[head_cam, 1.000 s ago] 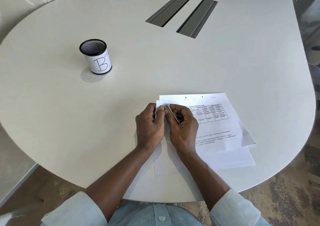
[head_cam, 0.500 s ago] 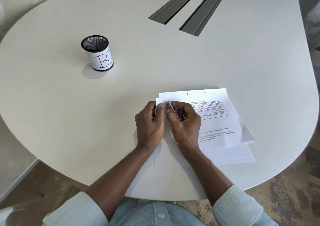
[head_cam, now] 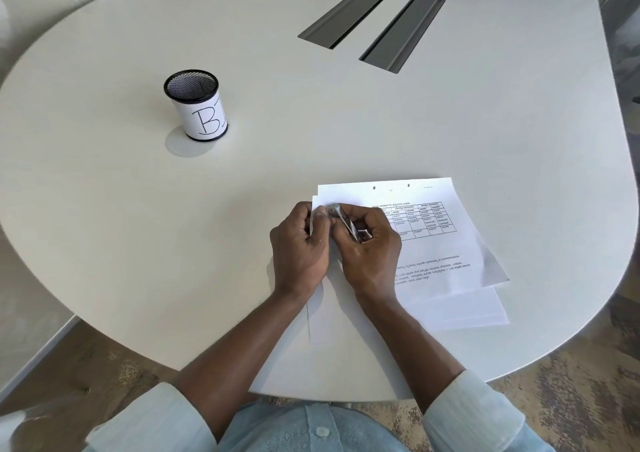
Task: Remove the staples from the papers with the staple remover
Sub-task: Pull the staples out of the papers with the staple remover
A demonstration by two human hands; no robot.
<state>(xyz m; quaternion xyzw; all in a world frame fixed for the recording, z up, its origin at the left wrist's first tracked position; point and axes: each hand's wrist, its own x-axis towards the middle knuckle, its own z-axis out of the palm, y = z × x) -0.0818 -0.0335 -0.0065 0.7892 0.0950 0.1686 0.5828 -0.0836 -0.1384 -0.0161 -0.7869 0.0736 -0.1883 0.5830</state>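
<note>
1. Head view: a metal staple remover [head_cam: 346, 221] is gripped in the right hand [head_cam: 370, 254], its tip set at the papers' [head_cam: 446, 244] top-left corner.
2. That corner is pinched by the left hand [head_cam: 299, 247], touching the right.
3. No staple can be made out.
4. Torn paper is judged likely if the tool is levered too steeply.

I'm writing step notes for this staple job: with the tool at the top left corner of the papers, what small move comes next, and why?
Probably lever the staple remover gently up and away. The right hand holds its tip at the top left corner of the papers, and the left hand pinches that corner down, so the sheets look braced. The staple itself is too small to see.
</note>
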